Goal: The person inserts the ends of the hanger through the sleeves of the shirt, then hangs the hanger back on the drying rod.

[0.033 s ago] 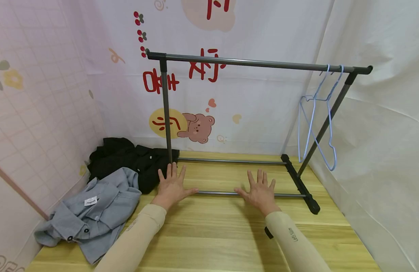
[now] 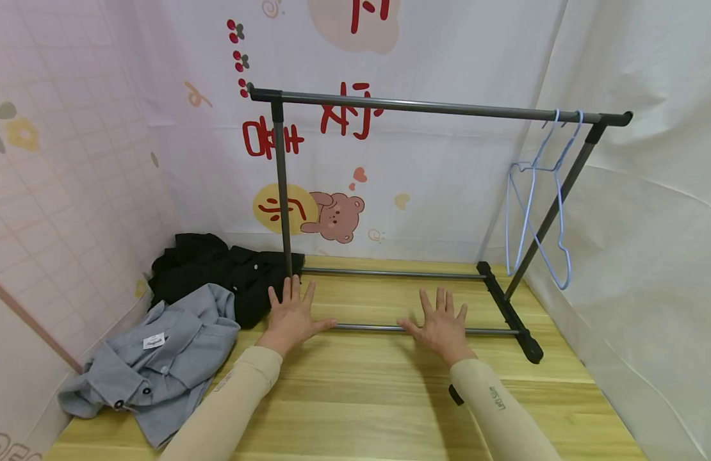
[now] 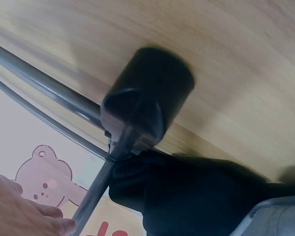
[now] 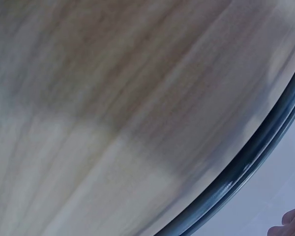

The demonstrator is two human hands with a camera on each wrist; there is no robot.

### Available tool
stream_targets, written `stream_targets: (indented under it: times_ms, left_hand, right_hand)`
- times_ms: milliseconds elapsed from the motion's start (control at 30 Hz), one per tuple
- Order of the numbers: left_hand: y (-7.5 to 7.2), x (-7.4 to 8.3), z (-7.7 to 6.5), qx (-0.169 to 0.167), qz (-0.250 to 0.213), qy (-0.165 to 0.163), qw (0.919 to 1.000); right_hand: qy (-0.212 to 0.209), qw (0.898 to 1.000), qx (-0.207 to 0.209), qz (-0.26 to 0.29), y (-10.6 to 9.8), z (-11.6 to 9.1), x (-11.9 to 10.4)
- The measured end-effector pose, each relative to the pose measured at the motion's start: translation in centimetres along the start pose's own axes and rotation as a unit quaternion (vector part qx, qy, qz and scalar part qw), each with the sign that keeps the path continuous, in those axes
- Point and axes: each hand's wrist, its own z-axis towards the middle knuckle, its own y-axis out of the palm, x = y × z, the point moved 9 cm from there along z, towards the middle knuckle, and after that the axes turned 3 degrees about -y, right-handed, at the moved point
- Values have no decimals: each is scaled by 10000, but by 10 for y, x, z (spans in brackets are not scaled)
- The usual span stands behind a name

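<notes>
My left hand is spread with straight fingers, overlapping the foot of the left post of a grey metal clothes rack in the head view. The right hand, fingers likewise spread, overlaps the rack's front lower bar. Neither hand holds anything. Close by the left hand lies a crumpled black garment, and nearer to me a grey-blue buttoned shirt with a white label. Two light blue hangers hang at the right end of the top rail. In the left wrist view, a black end cap shows on the rack's base.
All of this stands on a wood-grain table. A printed white cloth closes off the back, with a pale cloth wall at the right and a grid-patterned one at the left. The rack's right foot reaches toward me.
</notes>
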Motion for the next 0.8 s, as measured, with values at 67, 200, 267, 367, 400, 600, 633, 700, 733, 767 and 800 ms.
stream_targets:
  times_ms: [67,200,267,367,400,600,633,700,733,767,800]
  left_hand:
    - [0,0,0,7,-4,10,10000]
    - [1,0,1,-6,9,25,10000]
    - [0,1,1,9,50,41,10000]
    - [-1,3,1,9,72,76,9999]
    - [-2,4,1,0,58,88,9999]
    - [-4,3,2,-77,37,45,10000]
    - [-5,2,2,-71,42,36,10000]
    - [-5,1,2,-88,37,40,9999]
    - [-4,0,2,-102,28,50,9999]
    - [-4,0,1,-120,32,63,9999]
    - [-4,-1,0,-122,24,74,9999]
  right_hand:
    - [16,10000,3,-8,1,0,1]
    - [39,10000,46,-41,2,-1,2]
    - [37,9999,98,-38,2,-1,2]
    - [36,9999,113,-39,3,-1,2]
    - [30,9999,111,-39,3,-1,2]
    - [-87,9995,266,171,0,2,-2]
    - [-104,9992,315,215,-2,2,-4]
    - [-121,9988,422,224,-5,2,-7]
    - [-125,9985,477,233,-7,2,-8]
    - [-126,9982,536,250,-9,1,-9]
    - [-123,9979,572,270,-10,0,-10]
